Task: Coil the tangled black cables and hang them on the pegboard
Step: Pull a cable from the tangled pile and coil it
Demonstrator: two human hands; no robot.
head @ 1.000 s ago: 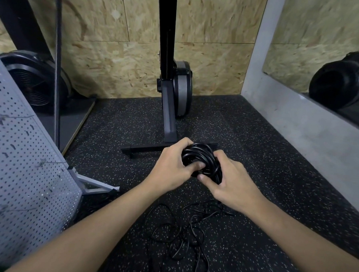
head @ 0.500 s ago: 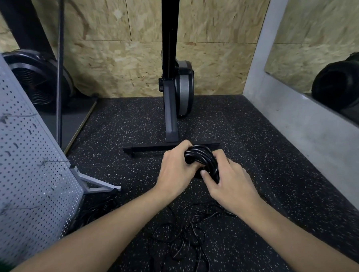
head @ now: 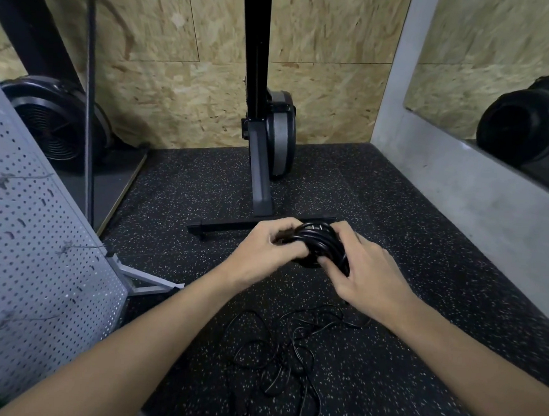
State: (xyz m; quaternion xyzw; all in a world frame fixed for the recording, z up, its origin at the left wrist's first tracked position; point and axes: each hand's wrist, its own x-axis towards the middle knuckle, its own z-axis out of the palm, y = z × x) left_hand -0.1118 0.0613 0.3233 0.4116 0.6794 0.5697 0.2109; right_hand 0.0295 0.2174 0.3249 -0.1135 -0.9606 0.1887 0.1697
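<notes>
Pegboard (head: 31, 274) partly out of frame.

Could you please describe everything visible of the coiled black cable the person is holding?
The coiled cable is a tight bundle of glossy black, rubbery-looking loops, held above the speckled floor. The left hand grips its left side; the right hand grips its right, thumb pressed on the loops. What look like metal prongs show at its top.

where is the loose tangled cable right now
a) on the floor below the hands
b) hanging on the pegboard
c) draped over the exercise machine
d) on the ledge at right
A: the loose tangled cable lies on the speckled floor, below the left hand and right hand that grip the coiled bundle.
</notes>
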